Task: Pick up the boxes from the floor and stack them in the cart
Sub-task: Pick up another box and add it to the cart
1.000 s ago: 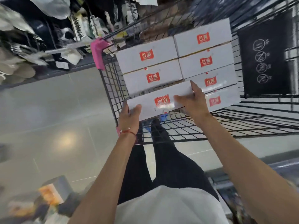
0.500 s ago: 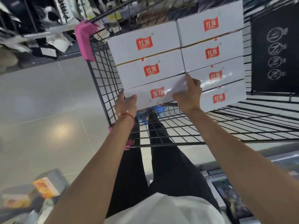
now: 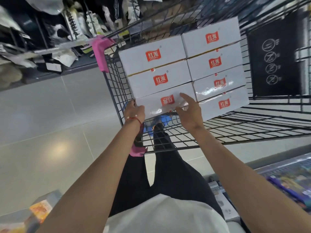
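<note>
A black wire cart (image 3: 218, 128) with pink corner guards holds several white boxes with red logos, laid in two rows. The nearest box of the left row (image 3: 161, 102) lies with its logo upside down, against the box behind it (image 3: 159, 79). My left hand (image 3: 133, 111) grips that nearest box at its left end. My right hand (image 3: 189, 110) hovers over the box's right part, fingers spread and relaxed, just off the surface. The right row (image 3: 218, 84) reaches one box nearer to me.
The cart's pink corner guard (image 3: 101, 52) stands at the far left corner. Beyond the cart is a black panel (image 3: 276, 59) with round symbols. Cluttered shelves (image 3: 42, 39) line the back left. Grey tiled floor (image 3: 50, 115) lies left; packaged goods (image 3: 38, 211) sit bottom left.
The box has been pushed in against the left row. My right hand has lifted off it and opened, while my left hand stays at its left end.
</note>
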Available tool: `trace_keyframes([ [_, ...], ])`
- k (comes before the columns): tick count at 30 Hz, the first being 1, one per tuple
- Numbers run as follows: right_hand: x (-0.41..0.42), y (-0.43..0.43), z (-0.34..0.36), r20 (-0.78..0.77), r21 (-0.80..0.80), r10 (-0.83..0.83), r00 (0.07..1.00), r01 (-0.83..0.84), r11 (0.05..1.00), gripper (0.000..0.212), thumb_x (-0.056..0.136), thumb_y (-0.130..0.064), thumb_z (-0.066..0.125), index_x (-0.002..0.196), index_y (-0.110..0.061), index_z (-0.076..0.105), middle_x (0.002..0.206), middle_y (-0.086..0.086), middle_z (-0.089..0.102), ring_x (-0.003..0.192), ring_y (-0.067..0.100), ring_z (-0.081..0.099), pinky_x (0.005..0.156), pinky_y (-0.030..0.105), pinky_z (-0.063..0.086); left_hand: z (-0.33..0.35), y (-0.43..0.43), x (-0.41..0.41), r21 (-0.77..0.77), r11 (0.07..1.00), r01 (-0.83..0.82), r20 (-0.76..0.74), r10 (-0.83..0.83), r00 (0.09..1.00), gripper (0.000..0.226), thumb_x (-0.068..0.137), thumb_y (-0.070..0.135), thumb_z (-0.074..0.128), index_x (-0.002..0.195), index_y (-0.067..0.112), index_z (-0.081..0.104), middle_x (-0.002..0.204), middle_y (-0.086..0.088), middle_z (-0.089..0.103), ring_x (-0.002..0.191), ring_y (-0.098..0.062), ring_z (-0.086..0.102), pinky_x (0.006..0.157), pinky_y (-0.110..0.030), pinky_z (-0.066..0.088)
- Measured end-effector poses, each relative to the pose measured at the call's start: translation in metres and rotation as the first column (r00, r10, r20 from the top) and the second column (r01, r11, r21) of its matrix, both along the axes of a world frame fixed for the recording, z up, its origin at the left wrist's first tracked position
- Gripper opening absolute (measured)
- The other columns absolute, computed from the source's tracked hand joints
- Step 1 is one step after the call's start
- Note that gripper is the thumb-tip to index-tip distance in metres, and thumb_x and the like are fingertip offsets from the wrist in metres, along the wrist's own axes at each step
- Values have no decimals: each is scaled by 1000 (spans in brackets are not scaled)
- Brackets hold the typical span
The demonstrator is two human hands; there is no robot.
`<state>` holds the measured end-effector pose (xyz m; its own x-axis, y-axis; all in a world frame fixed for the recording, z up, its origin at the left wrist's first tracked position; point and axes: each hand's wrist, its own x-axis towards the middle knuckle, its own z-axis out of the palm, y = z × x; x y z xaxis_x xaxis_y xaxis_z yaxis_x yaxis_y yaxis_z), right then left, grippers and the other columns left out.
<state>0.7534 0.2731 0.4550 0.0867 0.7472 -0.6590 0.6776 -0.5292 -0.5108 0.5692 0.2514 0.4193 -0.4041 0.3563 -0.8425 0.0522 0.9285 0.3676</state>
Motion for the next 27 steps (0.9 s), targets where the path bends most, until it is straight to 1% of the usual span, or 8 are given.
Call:
trace_keyframes([
  [2,-8,-7,12,-71,-27,-86,994,84,996,45,100,-5,64,144,-10,56,131,-4,61,125,11,54,89,-2,37,-2,-4,-8,5,999,47,34,-47,998,49,80,19,54,129,16,60,125,-8,66,114,-30,62,101,-48,51],
  [4,-17,-14,24,-116,-10,-165,979,165,986,37,100,-4,63,136,-9,62,116,-8,64,115,12,59,79,-5,43,3,-7,-13,22,996,82,86,-84,993,53,83,15,55,136,14,56,128,-9,65,115,-30,62,100,-45,53],
  [7,-27,-26,39,-172,-30,-243,955,241,970,34,100,-2,60,133,-9,61,119,-1,66,111,15,61,91,11,53,45,-5,-15,91,989,120,149,-133,980,50,87,16,57,137,11,53,127,2,61,115,-21,58,103,-35,46],
  [9,-33,-32,51,-169,-4,-199,965,201,980,34,101,-5,59,134,-12,62,124,3,68,114,15,63,101,25,53,66,-6,-17,106,984,146,150,-161,976,22,93,15,55,113,23,60,106,10,54,106,-17,49,96,-28,37],
  [11,-39,-35,60,-202,12,-176,964,182,983,34,100,-4,59,133,-12,63,123,4,69,111,13,63,100,25,53,79,-12,-21,148,976,157,129,-177,976,21,95,14,54,88,34,52,93,11,51,99,-18,48,88,-30,36],
  [15,-44,-40,74,-243,37,-104,964,116,993,32,99,-5,60,130,-11,65,112,-4,69,107,10,64,95,17,50,103,-32,-33,231,972,32,152,-68,986,25,97,15,55,121,21,62,118,3,62,109,-16,59,90,-27,48],
  [21,-42,-52,91,-350,90,8,937,25,996,30,99,1,62,127,-8,68,114,4,71,97,-7,61,79,0,44,135,-76,-39,289,941,-173,129,141,982,27,97,14,60,123,19,65,123,-2,67,117,-20,62,108,-44,46],
  [27,-45,-75,118,-441,105,179,879,-147,984,32,102,-8,60,132,-17,66,117,-6,71,103,-6,61,77,-2,42,179,-139,-20,351,845,-404,181,362,914,20,101,13,55,118,17,64,118,-2,67,100,-15,67,99,-35,48],
])
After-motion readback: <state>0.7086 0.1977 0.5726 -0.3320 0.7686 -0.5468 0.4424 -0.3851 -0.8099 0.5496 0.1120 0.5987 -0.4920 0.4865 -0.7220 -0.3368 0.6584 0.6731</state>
